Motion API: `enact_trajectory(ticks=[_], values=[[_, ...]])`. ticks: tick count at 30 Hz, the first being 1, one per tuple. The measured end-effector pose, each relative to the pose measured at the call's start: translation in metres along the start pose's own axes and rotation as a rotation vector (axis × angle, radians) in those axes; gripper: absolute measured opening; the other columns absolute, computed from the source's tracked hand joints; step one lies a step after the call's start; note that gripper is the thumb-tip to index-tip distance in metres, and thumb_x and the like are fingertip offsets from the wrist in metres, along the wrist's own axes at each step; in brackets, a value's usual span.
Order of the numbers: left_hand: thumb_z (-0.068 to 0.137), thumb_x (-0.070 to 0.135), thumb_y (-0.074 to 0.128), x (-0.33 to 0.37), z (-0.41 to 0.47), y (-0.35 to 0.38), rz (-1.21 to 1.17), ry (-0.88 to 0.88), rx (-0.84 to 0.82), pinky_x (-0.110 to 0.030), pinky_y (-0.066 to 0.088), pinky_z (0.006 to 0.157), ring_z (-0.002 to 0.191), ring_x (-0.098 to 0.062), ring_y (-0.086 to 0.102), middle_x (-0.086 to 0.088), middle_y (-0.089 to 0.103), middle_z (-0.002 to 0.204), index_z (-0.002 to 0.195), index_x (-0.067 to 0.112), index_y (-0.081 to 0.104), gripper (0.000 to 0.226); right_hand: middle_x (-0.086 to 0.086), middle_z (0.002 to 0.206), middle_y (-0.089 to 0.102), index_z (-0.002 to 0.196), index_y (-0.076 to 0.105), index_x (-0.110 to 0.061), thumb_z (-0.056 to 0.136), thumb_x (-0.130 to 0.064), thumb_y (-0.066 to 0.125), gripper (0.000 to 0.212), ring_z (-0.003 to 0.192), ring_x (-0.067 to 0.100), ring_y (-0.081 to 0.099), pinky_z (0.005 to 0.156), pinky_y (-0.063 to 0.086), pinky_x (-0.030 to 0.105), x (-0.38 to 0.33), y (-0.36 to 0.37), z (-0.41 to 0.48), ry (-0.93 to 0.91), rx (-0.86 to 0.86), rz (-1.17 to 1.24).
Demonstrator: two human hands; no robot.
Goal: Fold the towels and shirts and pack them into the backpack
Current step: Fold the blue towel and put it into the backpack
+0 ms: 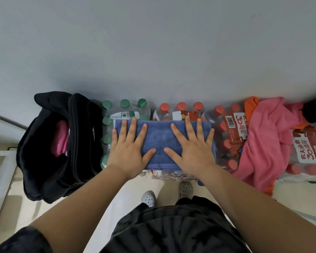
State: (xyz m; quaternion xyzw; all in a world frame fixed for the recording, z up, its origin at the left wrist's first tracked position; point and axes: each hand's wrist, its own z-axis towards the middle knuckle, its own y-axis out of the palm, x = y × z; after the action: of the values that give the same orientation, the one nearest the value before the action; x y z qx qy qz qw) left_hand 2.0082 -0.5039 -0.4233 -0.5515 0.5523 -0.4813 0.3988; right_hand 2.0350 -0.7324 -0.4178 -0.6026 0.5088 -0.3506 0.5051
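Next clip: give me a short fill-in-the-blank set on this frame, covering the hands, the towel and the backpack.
1. The left hand and right hand both press flat on a folded ____ terry towel.
2. The open black fabric backpack stands to the towel's ____.
3. The folded cloth already inside the backpack is ____.
4. The towel lies on shrink-wrapped packs of plastic bottles with green or ____ caps.
Missing words: blue; left; pink; red.

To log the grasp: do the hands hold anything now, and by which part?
Nothing is held. Both the left hand and right hand press flat on the folded blue towel.
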Motion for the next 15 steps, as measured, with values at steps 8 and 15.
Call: enact_trajectory(ticks=[8,15], values=[[0.090,0.078,0.011,-0.008,0.044,-0.013,0.012,-0.013,-0.015,-0.056,-0.009,0.122,0.152,-0.032,-0.019,-0.006,-0.019,0.166,0.158,0.032,-0.010,0.085,0.000,0.167,-0.017,0.155,-0.008,-0.048,0.079,-0.089,-0.002,0.086,0.151,0.037,-0.022,0.115,-0.009,0.070,0.005,-0.014,0.045,-0.004,-0.008,-0.018],[0.096,0.066,0.029,-0.014,0.020,-0.012,-0.116,-0.160,0.041,-0.050,-0.003,0.124,0.152,-0.038,-0.013,-0.021,-0.019,0.163,0.160,0.029,0.005,0.078,0.003,0.164,-0.029,0.154,-0.017,-0.044,0.085,-0.082,-0.001,0.081,0.148,0.038,-0.030,0.113,-0.013,0.071,-0.003,-0.016,0.037,-0.040,-0.020,-0.055]])
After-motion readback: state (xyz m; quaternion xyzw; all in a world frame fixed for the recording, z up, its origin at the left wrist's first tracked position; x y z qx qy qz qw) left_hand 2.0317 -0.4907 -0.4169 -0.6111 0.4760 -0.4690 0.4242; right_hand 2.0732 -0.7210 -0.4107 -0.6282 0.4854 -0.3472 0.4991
